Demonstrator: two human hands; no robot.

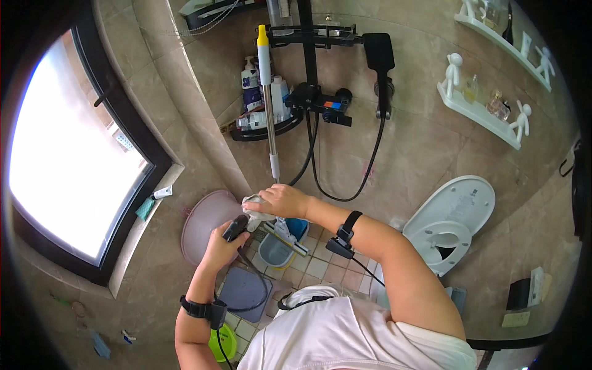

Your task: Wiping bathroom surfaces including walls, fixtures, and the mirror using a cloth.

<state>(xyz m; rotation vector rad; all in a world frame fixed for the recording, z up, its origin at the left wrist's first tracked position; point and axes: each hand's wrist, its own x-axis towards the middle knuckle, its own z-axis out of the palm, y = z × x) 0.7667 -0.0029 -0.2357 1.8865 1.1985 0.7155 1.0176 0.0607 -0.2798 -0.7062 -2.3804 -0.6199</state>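
Observation:
My left hand [224, 243] is closed around a black spray handle [236, 227], whose dark hose [253, 307] loops down past a grey-blue mat or stool top. Just above and right of it, my right hand [282, 201] grips a crumpled whitish cloth [255, 212]. Past the right hand rises a mop pole [268, 106] with a yellow tip; whether the hand touches it, I cannot tell. Below the hands, a mop head [286, 238] lies over a grey and blue bucket [276, 252]. A pink basin [203, 226] leans against the wall at the left.
A toilet with raised lid [462, 203] stands at right. A black shower mixer [307, 97] and hand shower [379, 51] hang ahead, beside a corner shelf [268, 132] of bottles. The window [74, 152] is left; a lime-green basin [224, 342] sits low. White wall shelves [481, 118] hold bottles.

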